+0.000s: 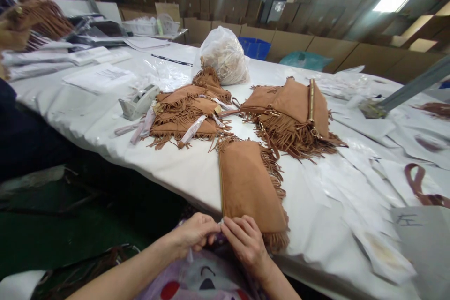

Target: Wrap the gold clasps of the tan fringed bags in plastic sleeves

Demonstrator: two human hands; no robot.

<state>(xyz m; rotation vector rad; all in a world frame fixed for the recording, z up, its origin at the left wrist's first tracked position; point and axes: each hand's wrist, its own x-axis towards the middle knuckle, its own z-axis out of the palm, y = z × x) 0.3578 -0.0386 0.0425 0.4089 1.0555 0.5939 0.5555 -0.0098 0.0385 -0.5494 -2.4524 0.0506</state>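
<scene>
A brown suede-like bag (pixel 251 183) with fringe along its right side and near end lies at the table's front edge, its zipped side to the left. At the bag's near left corner, my left hand (pixel 198 233) pinches a small white wrapping strip (pixel 221 222). My right hand (pixel 248 246) meets it there, fingers bent and closed at the bag's corner. The fingertips hide most of what they grip. Beyond lie a pile of fringed bags (pixel 186 108) with wrapped straps at left, and another pile of fringed bags (pixel 295 101) at right.
A tape dispenser (pixel 138 103) stands beside the left pile. Behind is a clear plastic sack (pixel 225 54). Paper sheets (pixel 100 77) lie at left. A metal post (pixel 415 84), a brown strap (pixel 418 183) and a grey board (pixel 423 243) are at right. Another person's dark sleeve (pixel 24 126) shows far left.
</scene>
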